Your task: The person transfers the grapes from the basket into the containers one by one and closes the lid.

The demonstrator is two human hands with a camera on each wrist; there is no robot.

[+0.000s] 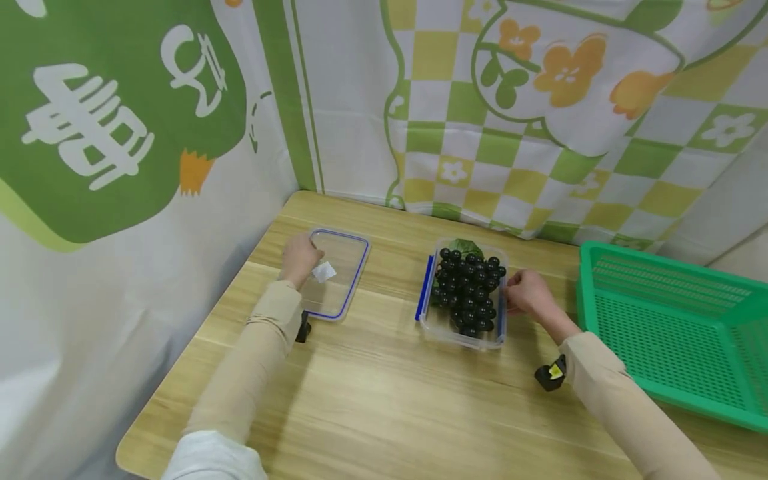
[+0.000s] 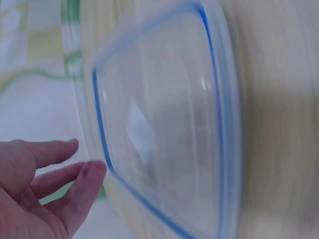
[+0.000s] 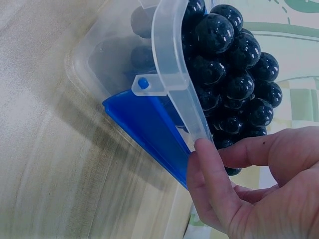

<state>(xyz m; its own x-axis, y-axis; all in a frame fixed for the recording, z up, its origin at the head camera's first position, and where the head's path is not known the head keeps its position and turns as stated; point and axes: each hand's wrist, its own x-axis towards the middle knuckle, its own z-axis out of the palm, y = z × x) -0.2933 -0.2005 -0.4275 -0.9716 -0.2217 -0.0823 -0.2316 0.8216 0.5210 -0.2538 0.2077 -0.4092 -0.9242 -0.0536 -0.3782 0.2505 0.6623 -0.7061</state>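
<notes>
A clear plastic food container [image 1: 459,340] with blue side latches holds a bunch of black grapes [image 1: 471,293] and green leaves [image 1: 466,248]. My right hand [image 1: 531,293] pinches the container's right rim, the thumb inside by the grapes and the fingers outside above a lowered blue latch [image 3: 149,134]. To the left, a clear lid [image 1: 339,287] with a blue seal lies on the table. My left hand [image 1: 300,259] is at the lid's far left corner. In the left wrist view its thumb and fingers [image 2: 89,181] are parted at the lid's edge, with nothing between them.
A green plastic basket [image 1: 606,267] stands at the right, beyond my right hand. The wooden table [image 1: 372,400] meets a patterned curtain [image 1: 480,173] at the back and a cloth on the left. A whitish patch [image 1: 324,271] shows on the lid.
</notes>
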